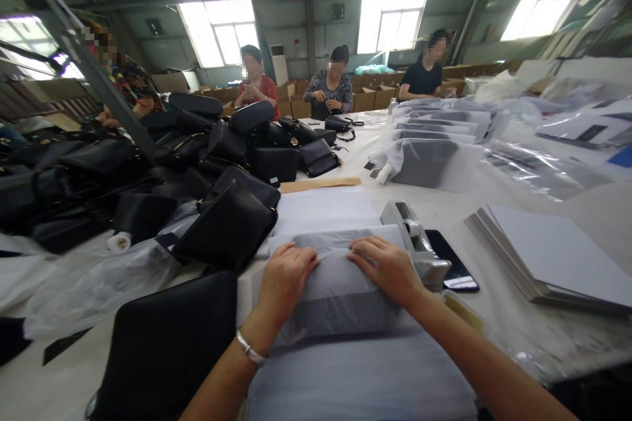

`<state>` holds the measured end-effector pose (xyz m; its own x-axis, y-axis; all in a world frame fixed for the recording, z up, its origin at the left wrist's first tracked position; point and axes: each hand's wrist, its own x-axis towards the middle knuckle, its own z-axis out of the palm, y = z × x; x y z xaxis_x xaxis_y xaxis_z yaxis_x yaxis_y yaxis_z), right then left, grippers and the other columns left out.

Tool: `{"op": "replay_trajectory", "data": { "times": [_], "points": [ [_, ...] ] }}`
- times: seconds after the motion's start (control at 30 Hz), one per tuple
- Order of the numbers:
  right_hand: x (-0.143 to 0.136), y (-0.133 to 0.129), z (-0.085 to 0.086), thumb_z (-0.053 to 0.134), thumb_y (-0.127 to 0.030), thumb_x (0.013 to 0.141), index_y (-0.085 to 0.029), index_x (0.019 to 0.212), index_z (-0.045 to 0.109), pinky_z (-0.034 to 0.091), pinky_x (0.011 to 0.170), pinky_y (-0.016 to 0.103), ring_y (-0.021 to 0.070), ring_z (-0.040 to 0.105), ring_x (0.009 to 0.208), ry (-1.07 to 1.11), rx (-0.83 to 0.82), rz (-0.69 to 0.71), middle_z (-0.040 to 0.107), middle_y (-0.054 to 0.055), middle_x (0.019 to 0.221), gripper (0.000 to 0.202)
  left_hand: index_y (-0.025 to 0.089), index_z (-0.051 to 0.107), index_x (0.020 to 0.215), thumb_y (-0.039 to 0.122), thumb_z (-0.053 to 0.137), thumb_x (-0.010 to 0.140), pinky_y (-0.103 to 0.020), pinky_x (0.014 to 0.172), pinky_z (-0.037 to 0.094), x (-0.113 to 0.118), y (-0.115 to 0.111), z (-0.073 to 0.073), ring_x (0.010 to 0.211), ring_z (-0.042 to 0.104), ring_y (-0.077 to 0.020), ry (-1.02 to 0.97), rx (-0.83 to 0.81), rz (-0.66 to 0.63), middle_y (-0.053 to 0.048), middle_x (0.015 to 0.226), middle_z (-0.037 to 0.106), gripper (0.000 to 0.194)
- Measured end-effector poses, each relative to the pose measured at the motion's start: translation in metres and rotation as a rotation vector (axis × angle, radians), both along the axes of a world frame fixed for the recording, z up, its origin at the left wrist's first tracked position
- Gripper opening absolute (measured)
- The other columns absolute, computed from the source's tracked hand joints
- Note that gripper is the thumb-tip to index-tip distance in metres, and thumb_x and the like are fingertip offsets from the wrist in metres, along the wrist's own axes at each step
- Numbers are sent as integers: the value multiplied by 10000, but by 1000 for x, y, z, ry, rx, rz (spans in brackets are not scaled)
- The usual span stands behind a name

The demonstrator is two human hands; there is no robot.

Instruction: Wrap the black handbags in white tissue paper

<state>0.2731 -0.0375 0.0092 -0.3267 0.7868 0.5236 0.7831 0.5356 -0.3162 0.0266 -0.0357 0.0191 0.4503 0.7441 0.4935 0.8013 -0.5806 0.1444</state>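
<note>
Bundle (345, 312) in translucent wrap (340, 270) atop white sheets (355, 381), between tape dispenser (419, 247) and black bag (172, 339).
Left hand (286, 279) and right hand (390, 270) rest on it, fingers bent, slightly parted; whether pinching wrap, I cannot tell.

I have my left arm (222, 375) and my right arm (478, 348) reaching forward, bare where I can see them. My left hand (289, 276) and right hand (388, 270) are side by side, backs up and fingers bent. The fingertips point inward with a small gap between hands. From here, I can't tell if they pinch.
</note>
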Motion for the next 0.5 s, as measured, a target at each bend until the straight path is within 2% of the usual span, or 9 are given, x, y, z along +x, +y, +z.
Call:
{"op": "replay_trajectory", "data": {
  "times": [0.07, 0.13, 0.2, 0.3, 0.37, 0.43, 0.5],
  "points": [
    [0, 3, -1, 568, -334, 951, -254, 958, 649, 513, 804, 304, 184, 660, 908, 1, -10, -24, 717, 20, 953, 114, 213, 640, 1117, 196, 492, 978, -494, 1090, 398, 4, -5, 1, 935, 693, -201, 5, 81, 62, -58, 1018, 741, 204],
    [0, 6, -2, 588, -322, 937, -254, 990, 643, 521, 783, 310, 193, 663, 900, 5, -10, -52, 714, 22, 939, 102, 222, 583, 1271, 153, 473, 973, -557, 1147, 304, 11, -15, 1, 1172, 616, -253, 6, 183, 104, -99, 1246, 674, 326],
    [-2, 10, -1, 609, -314, 920, -252, 1027, 634, 530, 780, 322, 205, 666, 905, 12, -1, -62, 717, 27, 939, 126, 224, 592, 1275, 129, 467, 965, -508, 1143, 343, 21, -27, -4, 1224, 586, -249, 14, 228, 31, -87, 1301, 651, 347],
    [3, 14, 2, 601, -283, 914, -247, 1048, 630, 529, 868, 373, 226, 661, 982, 8, 39, -39, 723, 50, 1037, 142, 198, 634, 1218, 85, 456, 949, -394, 1046, 478, 36, -41, -17, 1174, 625, -216, 49, 138, -92, -63, 1275, 676, 342],
    [17, 12, 4, 578, -251, 917, -244, 1028, 641, 481, 981, 442, 248, 635, 1089, -9, 102, -61, 702, 62, 1158, 128, 192, 609, 1266, 69, 459, 937, -430, 1047, 484, 42, -46, -24, 1250, 577, -238, 75, 42, -60, -66, 1351, 625, 382],
    [42, 6, 4, 572, -254, 915, -237, 1009, 656, 414, 1058, 504, 274, 585, 1190, 2, 175, -175, 672, 72, 1238, 127, 212, 567, 1323, 78, 454, 943, -501, 1073, 453, 44, -46, -27, 1317, 518, -257, 91, -29, -24, -66, 1414, 569, 418],
    [73, -4, 0, 592, -320, 900, -226, 1003, 676, 380, 1084, 534, 297, 531, 1258, 51, 207, -351, 650, 96, 1272, 163, 239, 547, 1346, 114, 446, 962, -558, 1072, 435, 43, -46, -27, 1347, 483, -271, 96, -72, -13, -70, 1442, 537, 416]
  ]
}}
